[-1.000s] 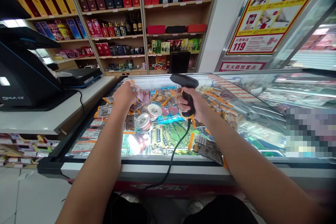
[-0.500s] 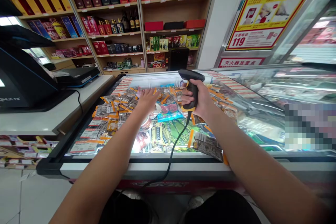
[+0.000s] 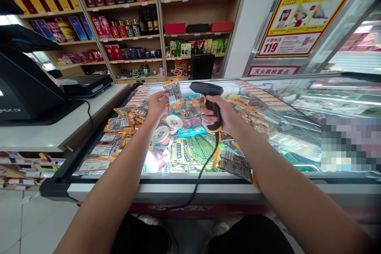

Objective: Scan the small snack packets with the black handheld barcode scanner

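Pinched in my left hand (image 3: 158, 105) is a small snack packet (image 3: 173, 91) with an orange top edge, held up with its printed side showing. My right hand (image 3: 222, 113) wraps round the handle of a black and yellow barcode scanner (image 3: 206, 88), its head pointing left toward the packet. From the scanner's base a black cable (image 3: 200, 176) hangs down over the front edge. Below the hands, many similar orange-edged packets (image 3: 119, 124) lie on the glass top of a freezer (image 3: 178, 189). Round tubs (image 3: 162, 135) and green bags (image 3: 199, 147) sit beneath the glass.
At the left, a counter (image 3: 53, 137) bears a black checkout terminal (image 3: 26, 83) and a flat black device (image 3: 89, 86). Shelves (image 3: 125, 37) of boxes and bottles stand behind. One packet (image 3: 236, 164) lies by the freezer's front edge, under my right forearm.
My left hand has gone from spread over the packets to holding one up. My right hand has shifted slightly left with the scanner.
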`<state>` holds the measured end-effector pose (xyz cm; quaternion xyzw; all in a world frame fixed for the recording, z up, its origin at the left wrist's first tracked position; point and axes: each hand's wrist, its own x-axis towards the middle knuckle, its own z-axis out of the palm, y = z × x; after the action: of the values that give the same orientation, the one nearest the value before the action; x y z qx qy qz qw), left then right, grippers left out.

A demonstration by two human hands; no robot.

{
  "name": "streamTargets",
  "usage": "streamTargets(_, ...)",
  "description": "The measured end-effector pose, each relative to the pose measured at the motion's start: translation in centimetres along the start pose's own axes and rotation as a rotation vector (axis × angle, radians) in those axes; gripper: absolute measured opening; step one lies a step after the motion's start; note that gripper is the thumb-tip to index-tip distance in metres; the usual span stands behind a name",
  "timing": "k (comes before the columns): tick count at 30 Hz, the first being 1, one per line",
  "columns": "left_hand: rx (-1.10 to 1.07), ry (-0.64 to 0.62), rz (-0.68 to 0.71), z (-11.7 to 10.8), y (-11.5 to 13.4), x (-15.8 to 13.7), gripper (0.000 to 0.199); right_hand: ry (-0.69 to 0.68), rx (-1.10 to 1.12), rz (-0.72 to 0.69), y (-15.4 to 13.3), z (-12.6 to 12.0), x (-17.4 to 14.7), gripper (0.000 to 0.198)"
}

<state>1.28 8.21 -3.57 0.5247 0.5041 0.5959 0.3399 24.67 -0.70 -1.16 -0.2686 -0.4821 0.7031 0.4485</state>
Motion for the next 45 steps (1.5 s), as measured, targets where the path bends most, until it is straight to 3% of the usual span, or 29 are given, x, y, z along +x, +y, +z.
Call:
streamTargets(5, -0.136, -0.002, -0.098, 0.2, 0.3, 0.0, 0.019, -0.054, -0.157, 0.006, 0.4, 0.5, -0.2, 0.026)
streamTargets(18, -0.069, -0.102, -0.091, 0.4, -0.1, -0.6, 0.019, -0.084, -0.285, 0.027, 0.7, 0.6, -0.1, 0.032)
streamTargets(21, 0.208, -0.051, 0.131, -0.6, 0.4, -0.3, 0.024, -0.078, -0.266, 0.023, 0.6, 0.9, -0.2, 0.031)
streamTargets(23, 0.49, 0.019, 0.349, -1.7, 1.3, -0.5, 0.027, -0.061, -0.242, -0.005, 0.5, 1.0, -0.2, 0.029)
streamTargets(25, 0.772, 0.057, 0.475, -2.6, 2.3, -1.0, 0.031, -0.051, -0.218, -0.036, 0.4, 1.1, -0.2, 0.029)
streamTargets(27, 1.031, 0.04, 0.464, -3.2, 2.8, -1.4, 0.034, -0.047, -0.189, -0.055, 0.3, 1.0, -0.2, 0.028)
streamTargets(29, 1.241, -0.029, 0.35, -3.3, 2.6, -1.7, 0.034, -0.041, -0.157, -0.064, 0.2, 0.9, -0.2, 0.028)
streamTargets(33, 1.461, -0.162, 0.165, -2.8, 1.0, -1.8, 0.041, -0.032, -0.126, -0.067, 0.1, 0.8, -0.2, 0.029)
streamTargets(35, 1.483, -0.156, 0.189, -2.3, 0.4, -1.9, 0.04, -0.024, -0.116, -0.07, 0.1, 0.8, -0.3, 0.029)
streamTargets(38, 1.415, -0.149, 0.341, -0.8, 0.1, -2.8, 0.037, -0.01, -0.106, -0.083, 0.0, 0.8, -0.2, 0.028)
streamTargets(41, 1.237, -0.285, 0.467, 1.7, -0.2, -4.1, 0.046, 0.011, -0.101, -0.081, 0.0, 0.9, -0.2, 0.027)
streamTargets(45, 1.027, -0.48, 0.375, 4.8, -1.4, -5.1, 0.053, 0.029, -0.093, -0.058, 0.0, 1.0, -0.2, 0.026)
